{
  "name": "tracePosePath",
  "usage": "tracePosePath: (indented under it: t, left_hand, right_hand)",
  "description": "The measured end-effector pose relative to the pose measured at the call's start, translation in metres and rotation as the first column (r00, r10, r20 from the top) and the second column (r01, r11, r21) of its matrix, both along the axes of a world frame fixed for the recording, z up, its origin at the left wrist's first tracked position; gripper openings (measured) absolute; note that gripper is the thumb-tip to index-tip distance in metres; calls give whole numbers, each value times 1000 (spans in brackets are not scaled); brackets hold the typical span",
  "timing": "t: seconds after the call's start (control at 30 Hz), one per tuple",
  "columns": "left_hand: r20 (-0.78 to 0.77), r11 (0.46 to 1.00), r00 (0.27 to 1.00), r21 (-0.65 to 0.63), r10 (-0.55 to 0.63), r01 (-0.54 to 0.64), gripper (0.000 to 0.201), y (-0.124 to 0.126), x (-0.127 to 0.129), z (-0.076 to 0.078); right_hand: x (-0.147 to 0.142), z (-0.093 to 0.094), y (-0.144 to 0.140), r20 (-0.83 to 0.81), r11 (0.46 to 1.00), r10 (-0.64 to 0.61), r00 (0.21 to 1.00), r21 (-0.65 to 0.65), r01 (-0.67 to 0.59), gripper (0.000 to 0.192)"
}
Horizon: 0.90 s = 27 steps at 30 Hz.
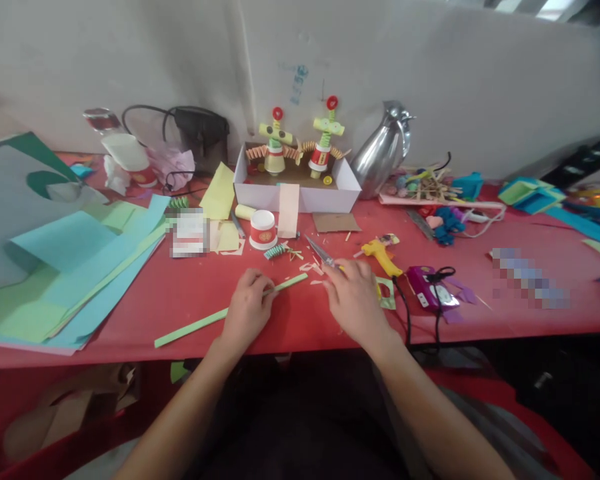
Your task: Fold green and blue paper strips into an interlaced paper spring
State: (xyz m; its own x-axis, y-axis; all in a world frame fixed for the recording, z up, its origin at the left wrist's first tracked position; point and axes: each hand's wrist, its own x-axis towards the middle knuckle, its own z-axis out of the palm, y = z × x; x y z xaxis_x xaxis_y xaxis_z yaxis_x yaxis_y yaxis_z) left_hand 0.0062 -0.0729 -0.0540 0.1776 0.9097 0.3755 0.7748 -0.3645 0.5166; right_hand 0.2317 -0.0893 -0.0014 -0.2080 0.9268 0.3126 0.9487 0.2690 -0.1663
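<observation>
Green paper strip lies slantwise on the red desk, running from about 7 o'clock up to 1 o'clock, and my left hand is pinching it near its upper end, fingers curled over it. My right hand sits just to the 3 o'clock side, palm down, closed around the yellow handles of the scissors, whose blades point away toward 11 o'clock. Small paper offcuts are scattered about the blade tips.

At 12 o'clock stands a white box with two little paper figures in it, and in front of it a small red-and-white cup and a green paper spring. A steel jug leans at 1 o'clock beside a tray of sticks and bits. Just past my right hand at 2 o'clock lie a yellow glue gun and a purple gadget with black cord. Big sheets of blue and green paper pile up at 9 o'clock, hanging over the desk's near edge. A black bag slumps at 11 o'clock against the wall.

The desk is covered in red and pushed against a pale, scuffed wall. Teal paper trays sit far off at 3 o'clock.
</observation>
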Motion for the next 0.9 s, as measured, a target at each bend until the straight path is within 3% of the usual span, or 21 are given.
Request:
tracePosePath:
  t: [0.13,0.3,0.4,0.5,0.57,0.67,0.77,0.9]
  left_hand:
    - [-26,998,998,-25,-51,51,7,3,-1,2]
    - [8,994,999,-100,-40,40,7,-2,-8,9]
    - [0,996,1000,-93,-6,6,13,-10,-23,13]
    - [-53,994,998,-102,27,-33,16,-21,-45,16]
    - [-117,993,992,-99,54,-65,21,-32,-61,17]
    - [-174,988,979,-90,108,-125,27,-48,-79,20]
    - [-132,981,982,-116,138,-154,25,-59,-87,21]
    - [-30,959,966,-116,255,-257,27,-60,-83,16]
  right_hand:
    - [-21,-7,23,-27,979,170,985,-112,-172,32]
    - [-42,-16,43,31,955,224,974,-205,-213,20]
    - [-38,-12,45,-3,963,208,978,-174,-205,21]
    - [-5,-6,50,-79,995,88,993,-49,-92,31]
    - [32,-6,55,-43,992,-123,992,-8,122,36]
    - [84,-12,65,170,901,-408,897,-83,426,42]
    - [111,-18,74,271,854,-426,863,-195,482,40]
    - [113,-21,82,220,840,-448,867,-229,492,44]
